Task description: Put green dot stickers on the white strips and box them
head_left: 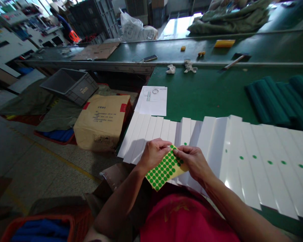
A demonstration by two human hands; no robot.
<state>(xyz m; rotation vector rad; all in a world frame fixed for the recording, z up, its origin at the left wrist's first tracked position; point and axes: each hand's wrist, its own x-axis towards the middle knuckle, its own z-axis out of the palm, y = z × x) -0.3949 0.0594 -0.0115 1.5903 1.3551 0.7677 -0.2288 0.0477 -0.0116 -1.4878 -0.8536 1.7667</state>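
Observation:
A yellow sheet of round green stickers (164,169) is held up in front of my body, tilted, with part of its backing bare on the right side. My left hand (154,153) pinches its upper left edge. With thumb and fingers closed, my right hand (194,163) grips the upper right part, the thumb lying by a green dot; whether a sticker is lifted there I cannot tell. Beneath both hands lies a row of long white boxes (214,141). Several on the right carry one green dot each; those at the far left show none.
Printed papers (153,107) with a ring on top lie beyond the boxes. Rolled green bundles (272,101) rest at the right on the green table (199,90). A brown carton (101,124) and grey crate (70,85) stand at left; an orange basket (73,222) holds blue items.

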